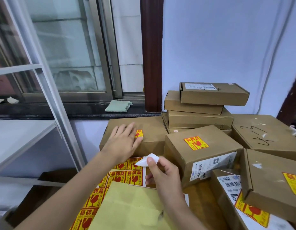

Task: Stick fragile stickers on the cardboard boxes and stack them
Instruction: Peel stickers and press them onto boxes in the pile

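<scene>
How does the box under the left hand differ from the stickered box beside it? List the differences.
The box under the left hand is wider and flatter; the stickered box beside it is smaller and more cube-like. The first lies square to the wall, the second sits turned at an angle. The first's sticker is partly covered by fingers; the second's shows whole. Both are brown cardboard.

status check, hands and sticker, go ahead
Left hand flat, pressing fragile sticker onto cardboard box. Right hand pinching peeled white backing over sticker sheet. Nothing in the way.
</scene>
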